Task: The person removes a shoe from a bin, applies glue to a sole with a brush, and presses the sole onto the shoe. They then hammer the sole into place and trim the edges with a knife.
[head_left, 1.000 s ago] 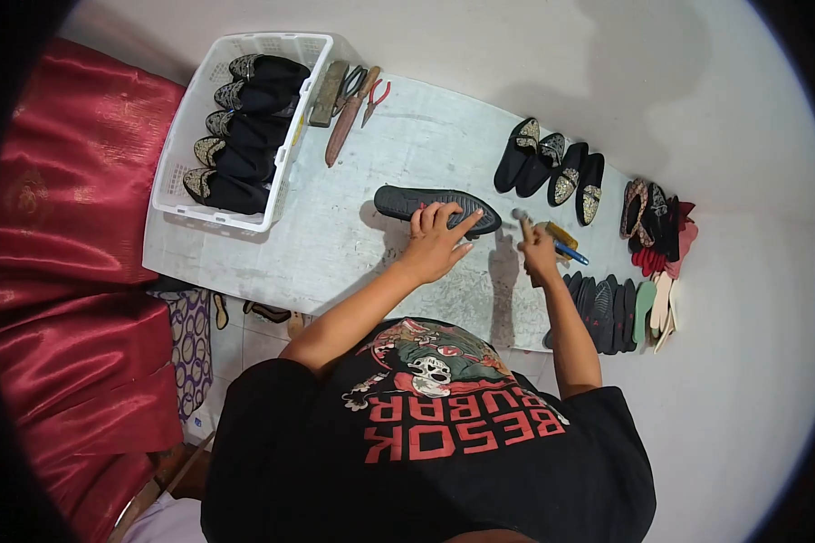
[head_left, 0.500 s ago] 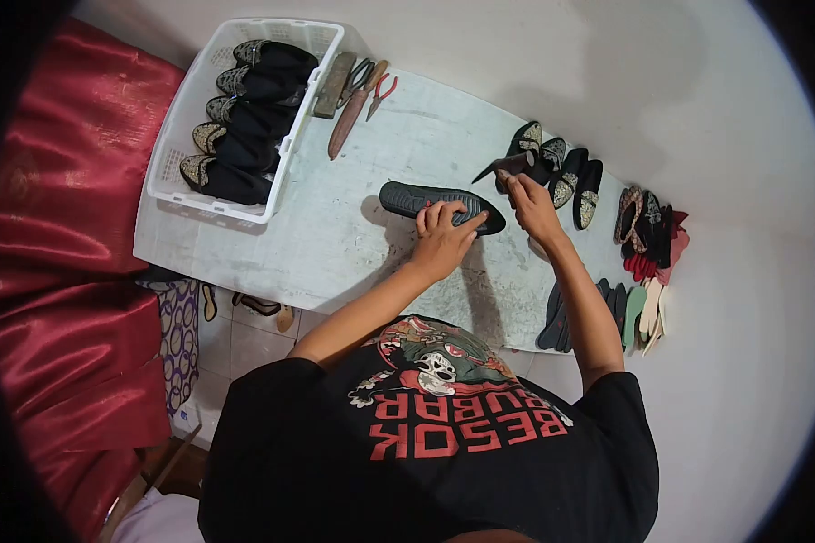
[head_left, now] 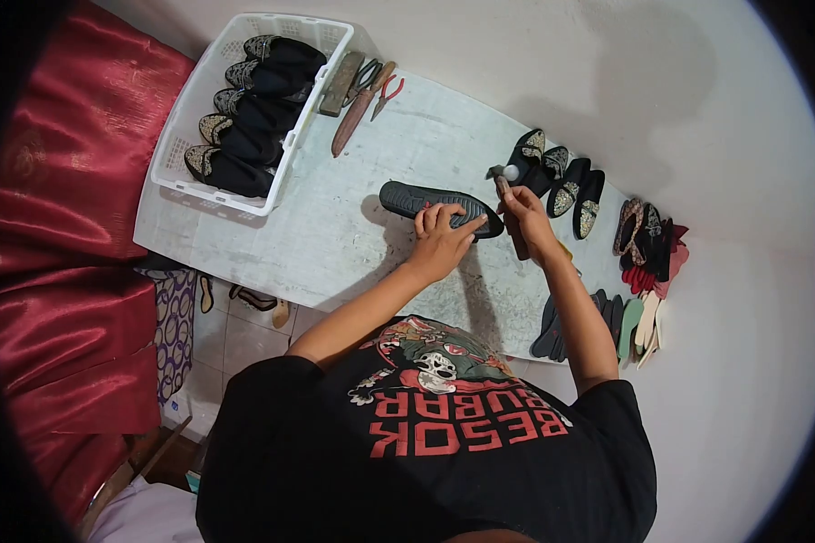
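A black shoe [head_left: 403, 197] lies sole up over the table, its ridged dark outsole facing me. My left hand [head_left: 442, 242] grips it around the middle and toe end, fingers over the sole. My right hand [head_left: 530, 223] is closed around the brown handle of a hammer [head_left: 516, 237]. The hammer is upright, just right of the shoe's toe and apart from it, its metal head above my fist. Beyond the hammer stands a row of black flats with gold-patterned toes [head_left: 566, 190].
A white plastic basket [head_left: 285, 172] holds several black patterned shoes at the left of the table [head_left: 335, 235]. Beside it lie a grey block [head_left: 342, 83], a knife in a brown sheath [head_left: 358, 118] and red-handled pliers [head_left: 388, 97]. Insoles [head_left: 631, 328] stand at the right edge.
My right hand has turned the hammer from a slanted pose to an upright one and moved slightly down. My left hand stays on the shoe.
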Tool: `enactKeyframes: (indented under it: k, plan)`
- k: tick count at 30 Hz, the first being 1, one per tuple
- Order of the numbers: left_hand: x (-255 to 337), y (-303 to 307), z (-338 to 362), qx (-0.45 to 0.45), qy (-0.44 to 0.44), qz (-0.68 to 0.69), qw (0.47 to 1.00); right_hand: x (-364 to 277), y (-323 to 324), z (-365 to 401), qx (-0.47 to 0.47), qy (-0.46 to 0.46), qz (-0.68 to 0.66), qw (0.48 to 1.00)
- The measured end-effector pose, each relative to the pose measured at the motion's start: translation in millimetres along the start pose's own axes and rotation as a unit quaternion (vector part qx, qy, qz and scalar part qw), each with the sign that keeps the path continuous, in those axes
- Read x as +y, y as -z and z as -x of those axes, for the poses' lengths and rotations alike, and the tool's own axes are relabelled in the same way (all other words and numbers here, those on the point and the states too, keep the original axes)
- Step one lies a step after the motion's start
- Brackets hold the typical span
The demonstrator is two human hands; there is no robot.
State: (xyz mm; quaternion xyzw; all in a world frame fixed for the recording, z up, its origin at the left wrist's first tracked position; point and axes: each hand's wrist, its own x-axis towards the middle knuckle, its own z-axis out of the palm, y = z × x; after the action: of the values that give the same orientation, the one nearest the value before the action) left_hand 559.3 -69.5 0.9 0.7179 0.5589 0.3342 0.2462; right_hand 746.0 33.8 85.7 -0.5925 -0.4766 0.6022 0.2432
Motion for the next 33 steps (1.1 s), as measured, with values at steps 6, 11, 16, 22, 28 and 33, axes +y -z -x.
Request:
enactKeyframes:
  k: [6, 11, 16, 22, 28, 33]
  plan:
    - [0.3, -3.5, -0.6, -0.003, 0.001, -0.063, 0.998, -0.6, 1.7, 11.8, -0.032, 0.019, 0.001, 0.999]
    - [1.9, -0.5, 0.0, 0.006, -0.012, -0.056, 0.998, -2.2, -7.4, 0.3, 0.047, 0.109, 0.074, 0.990]
    - [1.3, 2.6, -2.3, 0.025, -0.023, -0.064, 0.997, -19.7, -14.6, -10.1, 0.089, 0.102, 0.348, 0.928]
    - [5.1, 2.0, 1.3, 0.048, -0.020, -0.065, 0.997, -42.2, -34.2, -4.1, 0.096, 0.228, 0.310, 0.918]
    - [-0.1, -1.7, 4.9, 0.048, -0.013, -0.047, 0.998, -40.0, -39.8, -12.7, -0.026, 0.200, 0.505, 0.840]
    - [-4.5, -6.0, 4.7, 0.047, -0.020, -0.052, 0.997, -41.6, -47.1, -6.8, 0.026, 0.246, 0.416, 0.875]
